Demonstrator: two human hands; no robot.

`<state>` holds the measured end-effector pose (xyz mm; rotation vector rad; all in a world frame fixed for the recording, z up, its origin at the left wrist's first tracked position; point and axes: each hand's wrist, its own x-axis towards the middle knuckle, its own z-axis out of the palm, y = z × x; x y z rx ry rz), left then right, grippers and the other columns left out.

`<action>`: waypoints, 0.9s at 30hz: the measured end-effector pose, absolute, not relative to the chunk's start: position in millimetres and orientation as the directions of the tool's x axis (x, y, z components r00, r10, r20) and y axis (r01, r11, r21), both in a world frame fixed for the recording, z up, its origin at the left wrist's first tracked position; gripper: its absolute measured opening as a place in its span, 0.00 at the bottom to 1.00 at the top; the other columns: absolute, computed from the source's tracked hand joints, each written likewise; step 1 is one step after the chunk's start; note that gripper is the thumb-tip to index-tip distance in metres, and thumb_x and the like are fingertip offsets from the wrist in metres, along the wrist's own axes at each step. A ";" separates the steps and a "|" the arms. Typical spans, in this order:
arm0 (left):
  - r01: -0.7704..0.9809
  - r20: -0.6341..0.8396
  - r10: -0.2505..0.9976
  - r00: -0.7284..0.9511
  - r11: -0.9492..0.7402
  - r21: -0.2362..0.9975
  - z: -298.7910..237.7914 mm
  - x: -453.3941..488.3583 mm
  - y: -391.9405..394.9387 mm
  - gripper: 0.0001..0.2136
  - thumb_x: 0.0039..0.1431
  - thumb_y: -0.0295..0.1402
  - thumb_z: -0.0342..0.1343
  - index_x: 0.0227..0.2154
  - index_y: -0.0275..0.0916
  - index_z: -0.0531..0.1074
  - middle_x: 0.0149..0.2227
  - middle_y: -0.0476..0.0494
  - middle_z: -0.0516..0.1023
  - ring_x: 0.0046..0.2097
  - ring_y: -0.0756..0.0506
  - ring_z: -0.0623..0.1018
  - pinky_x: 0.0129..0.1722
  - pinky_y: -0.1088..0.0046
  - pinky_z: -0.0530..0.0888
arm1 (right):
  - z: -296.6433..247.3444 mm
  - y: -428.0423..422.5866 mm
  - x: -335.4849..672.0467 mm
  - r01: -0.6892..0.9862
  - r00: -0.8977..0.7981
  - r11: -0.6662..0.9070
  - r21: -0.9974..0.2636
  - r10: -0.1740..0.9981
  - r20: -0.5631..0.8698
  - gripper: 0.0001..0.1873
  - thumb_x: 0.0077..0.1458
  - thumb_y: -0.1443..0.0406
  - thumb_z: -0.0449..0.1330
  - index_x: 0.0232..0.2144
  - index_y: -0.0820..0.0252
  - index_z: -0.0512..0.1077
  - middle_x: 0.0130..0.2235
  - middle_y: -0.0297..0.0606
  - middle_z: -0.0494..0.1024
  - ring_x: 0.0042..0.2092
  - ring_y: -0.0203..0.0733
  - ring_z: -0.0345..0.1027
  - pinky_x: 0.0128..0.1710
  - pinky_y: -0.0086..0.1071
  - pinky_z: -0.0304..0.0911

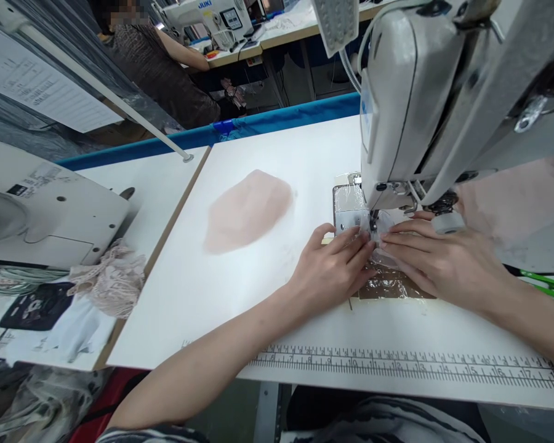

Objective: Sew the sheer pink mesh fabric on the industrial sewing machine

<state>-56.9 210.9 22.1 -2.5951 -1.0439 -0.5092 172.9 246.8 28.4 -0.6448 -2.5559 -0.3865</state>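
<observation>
A small piece of sheer whitish fabric (386, 220) lies under the needle and presser foot (373, 218) of a white sewing machine (392, 104). My left hand (335, 261) comes in from the left, its fingertips bunched on the fabric's near-left edge. From the other side, my right hand (443, 255) holds the fabric between its fingers, just right of the needle. The two hands' fingertips almost meet in front of the presser foot. Much of the fabric is hidden beneath them. A pale pink sheer piece (249, 212) lies flat on the white table (203, 295), left of my hands.
More pink sheer fabric (512, 197) lies behind my right hand. Green-handled scissors or snips (547, 283) rest at the right. A printed ruler (373, 363) runs along the front edge. Another machine (41, 203) and lace (108, 280) stand left. A person (161, 74) sits beyond the blue cloth edge.
</observation>
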 end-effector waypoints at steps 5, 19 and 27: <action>0.708 0.425 0.602 0.675 -0.691 -0.146 23.1 -56.9 213.4 0.15 0.72 0.38 0.49 0.51 0.37 0.75 0.51 0.43 0.81 0.57 0.43 0.76 0.55 0.60 0.63 | 28.3 248.1 172.8 0.510 -0.781 0.843 0.169 0.372 0.501 0.14 0.61 0.75 0.54 0.37 0.58 0.79 0.42 0.35 0.84 0.38 0.41 0.78 0.44 0.37 0.68; 0.721 0.416 0.620 0.665 -0.678 -0.144 23.3 -57.0 218.3 0.16 0.72 0.39 0.49 0.51 0.36 0.75 0.52 0.42 0.80 0.57 0.42 0.76 0.54 0.59 0.63 | 24.1 251.7 171.7 0.552 -0.761 0.810 0.197 0.393 0.517 0.13 0.61 0.73 0.55 0.37 0.60 0.79 0.40 0.37 0.84 0.38 0.42 0.78 0.47 0.37 0.66; 0.729 0.393 0.645 0.655 -0.676 -0.106 23.8 -56.4 219.3 0.16 0.72 0.40 0.49 0.52 0.37 0.75 0.53 0.41 0.79 0.58 0.41 0.75 0.55 0.58 0.64 | 22.8 254.0 170.7 0.581 -0.744 0.793 0.186 0.424 0.517 0.13 0.61 0.72 0.55 0.39 0.61 0.79 0.40 0.38 0.84 0.42 0.44 0.78 0.51 0.38 0.66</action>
